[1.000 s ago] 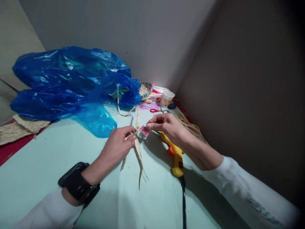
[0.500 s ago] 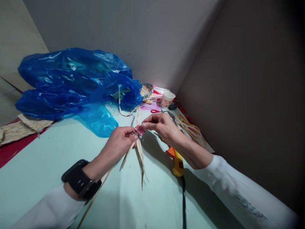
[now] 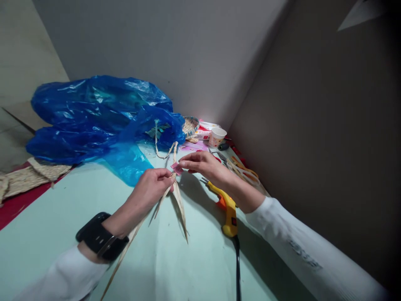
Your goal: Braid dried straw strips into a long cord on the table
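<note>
My left hand is closed in a pinch on a bundle of dried straw strips whose loose ends fan out over the pale green table. One long strip runs back under my left wrist, which wears a black watch. My right hand pinches a small pink clip right at the point where the strips meet, touching my left fingertips. More straw curls up behind the clip toward the blue bag.
A big crumpled blue plastic bag fills the back left. A yellow glue gun with a black cord lies under my right forearm. A woven basket, a paper cup, scissors and woven mats sit around.
My right hand brought the pink clip leftward from above the table onto the straw at my left fingertips. A long strip now trails under my left wrist.
</note>
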### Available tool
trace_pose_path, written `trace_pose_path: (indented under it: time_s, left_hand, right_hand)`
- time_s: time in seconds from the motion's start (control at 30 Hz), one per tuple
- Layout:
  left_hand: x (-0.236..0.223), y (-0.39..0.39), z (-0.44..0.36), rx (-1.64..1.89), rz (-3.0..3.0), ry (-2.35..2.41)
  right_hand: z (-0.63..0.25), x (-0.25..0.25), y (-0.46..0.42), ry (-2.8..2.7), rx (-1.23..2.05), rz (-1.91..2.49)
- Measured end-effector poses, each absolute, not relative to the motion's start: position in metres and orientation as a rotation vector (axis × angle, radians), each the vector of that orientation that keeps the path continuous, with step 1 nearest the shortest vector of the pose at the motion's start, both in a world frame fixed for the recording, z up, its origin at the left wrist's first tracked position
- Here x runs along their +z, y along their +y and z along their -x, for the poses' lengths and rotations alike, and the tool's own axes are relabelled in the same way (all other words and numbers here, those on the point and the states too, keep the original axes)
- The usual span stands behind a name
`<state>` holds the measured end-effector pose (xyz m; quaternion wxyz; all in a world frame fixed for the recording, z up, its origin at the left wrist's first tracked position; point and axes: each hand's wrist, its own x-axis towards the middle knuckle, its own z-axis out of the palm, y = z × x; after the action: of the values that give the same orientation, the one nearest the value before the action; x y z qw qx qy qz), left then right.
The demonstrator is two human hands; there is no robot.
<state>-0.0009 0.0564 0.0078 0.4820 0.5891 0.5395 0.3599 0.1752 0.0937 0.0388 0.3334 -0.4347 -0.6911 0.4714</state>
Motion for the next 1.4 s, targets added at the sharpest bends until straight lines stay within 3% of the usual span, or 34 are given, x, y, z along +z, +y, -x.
trace_pose_path:
  time_s: [0.23,0.63,0.97,1.4]
  left_hand:
    - [0.004,0.057,0.0,0.818,-1.373,1.334]
    - [-0.013,0.066,-0.009,0.824,-1.467,1.407]
    - [-0.009,0.069,-0.016,0.619,-1.426,1.482]
    - [0.0,0.066,-0.012,0.55,-1.313,1.425]
  right_hand:
    - [-0.167,0.034,0.113,-2.082,0.872,1.368]
    - [-0.162,0.041,0.102,-2.202,0.655,1.388]
    - [-0.162,0.028,0.116,-2.422,0.463,1.354]
    - [-0.163,0.02,0.061,-2.356,0.225,1.742]
